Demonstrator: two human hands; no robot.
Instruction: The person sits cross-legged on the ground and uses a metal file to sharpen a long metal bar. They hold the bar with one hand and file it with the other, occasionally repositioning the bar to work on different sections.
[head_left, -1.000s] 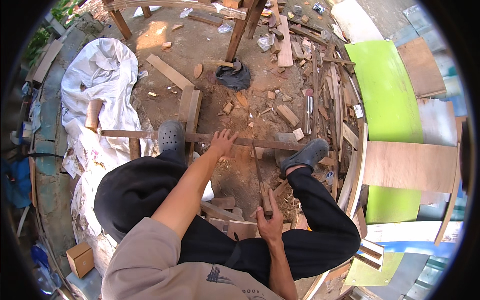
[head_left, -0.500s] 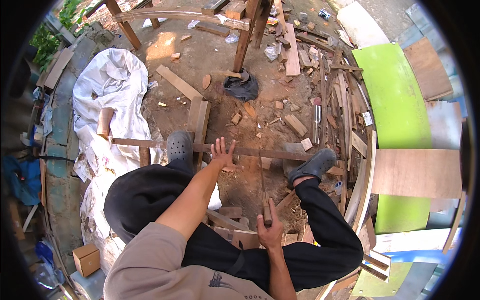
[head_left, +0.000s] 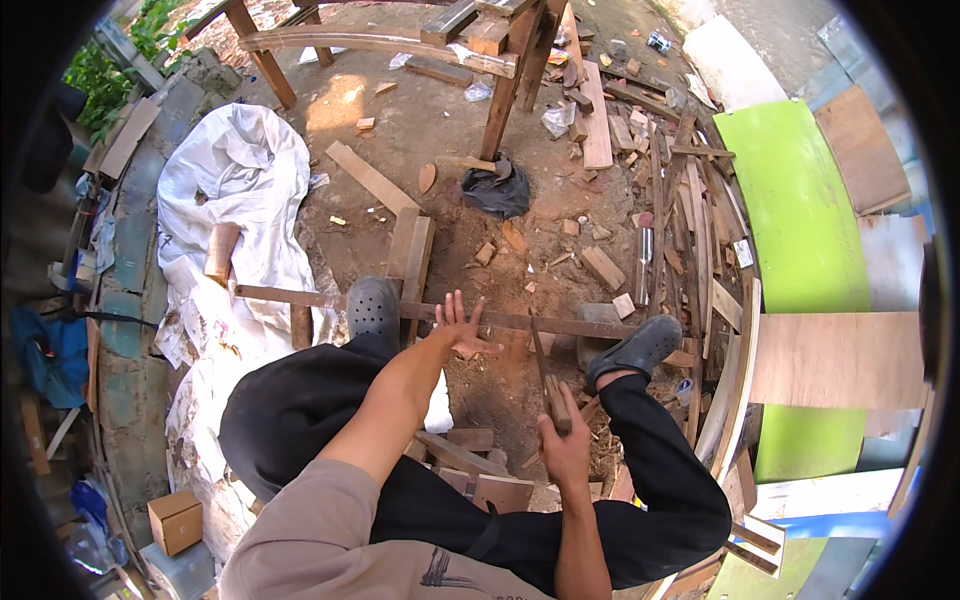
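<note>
A long, narrow wooden strip (head_left: pixel 580 325) lies crosswise in front of me, low over the ground. My left hand (head_left: pixel 462 325) rests on it with fingers spread, holding nothing. My right hand (head_left: pixel 566 445) is wrapped round the wooden handle (head_left: pixel 557 398) of a handsaw. Its thin, dark blade (head_left: pixel 541 350) points away from me, the far end at the strip, right of my left hand. Whether the teeth touch the wood I cannot tell. One grey clog (head_left: pixel 374 310) is at the strip left of my left hand; the other clog (head_left: pixel 648 345) is near its right end.
A white sheet (head_left: pixel 240 150) with a round wooden piece (head_left: pixel 222 252) lies at left. Ahead, a hammer (head_left: pixel 490 166) lies by a black plastic bag (head_left: pixel 498 192) under a wooden frame (head_left: pixel 380 38). Scrap wood (head_left: pixel 690 230) and green boards (head_left: pixel 790 190) line the right.
The whole view has shifted slightly. My right hand has pushed the saw forward, and its handle is nearer the strip. My left hand stays on the strip, fingers spread.
</note>
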